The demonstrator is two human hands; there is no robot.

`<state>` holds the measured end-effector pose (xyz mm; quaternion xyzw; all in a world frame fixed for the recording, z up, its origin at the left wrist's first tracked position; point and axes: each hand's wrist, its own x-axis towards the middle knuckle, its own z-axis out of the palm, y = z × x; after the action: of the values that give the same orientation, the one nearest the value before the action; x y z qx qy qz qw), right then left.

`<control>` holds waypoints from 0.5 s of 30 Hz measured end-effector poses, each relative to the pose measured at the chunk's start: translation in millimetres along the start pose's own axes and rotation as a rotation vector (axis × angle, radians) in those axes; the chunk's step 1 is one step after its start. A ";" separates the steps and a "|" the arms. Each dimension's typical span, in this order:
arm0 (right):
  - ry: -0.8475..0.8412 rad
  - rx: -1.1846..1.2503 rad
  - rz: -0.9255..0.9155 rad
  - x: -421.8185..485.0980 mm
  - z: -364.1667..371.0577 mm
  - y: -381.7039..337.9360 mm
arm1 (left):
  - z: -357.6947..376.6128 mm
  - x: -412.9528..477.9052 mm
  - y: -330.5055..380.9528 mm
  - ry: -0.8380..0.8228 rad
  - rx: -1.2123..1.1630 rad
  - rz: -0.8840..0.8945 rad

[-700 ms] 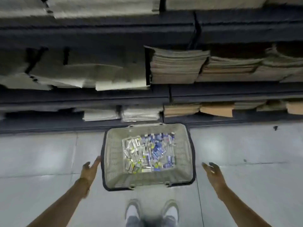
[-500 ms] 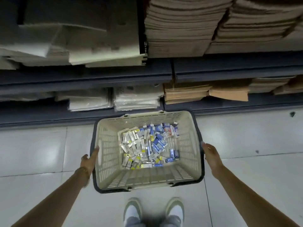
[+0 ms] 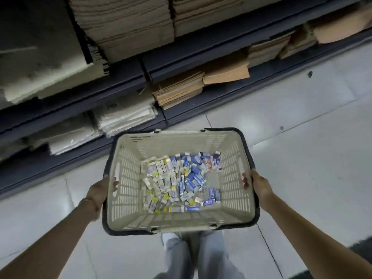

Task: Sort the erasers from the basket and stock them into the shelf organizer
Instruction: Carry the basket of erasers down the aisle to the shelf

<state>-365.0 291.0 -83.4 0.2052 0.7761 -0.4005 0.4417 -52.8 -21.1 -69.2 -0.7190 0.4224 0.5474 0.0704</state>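
One basket is in view, gripped by two hands: one left hand and one right hand. Inside lie erasers, probably several dozen, too small and blurred for an exact tally. They fall into two main kinds, white-and-yellow packs and blue packs, in roughly equal shares, plus a few red-marked packs. Behind stand two dark shelf levels. One bracelet circles the left wrist. Two legs show below.

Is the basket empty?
No, the basket has a heap of small wrapped erasers lying on its bottom.
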 end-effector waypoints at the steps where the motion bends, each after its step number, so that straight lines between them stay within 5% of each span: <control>1: 0.045 0.030 0.018 -24.3 -27.2 10.5 | 7.7 -19.7 16.0 -0.012 0.061 0.032; 15: 0.643 0.601 0.008 -397.0 -316.1 52.5 | 153.2 -425.6 197.1 -0.416 0.550 0.674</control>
<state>-285.9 590.1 322.2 0.4420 0.7222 -0.5226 0.1000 -317.9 166.2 302.4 -0.3720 0.7381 0.5398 0.1594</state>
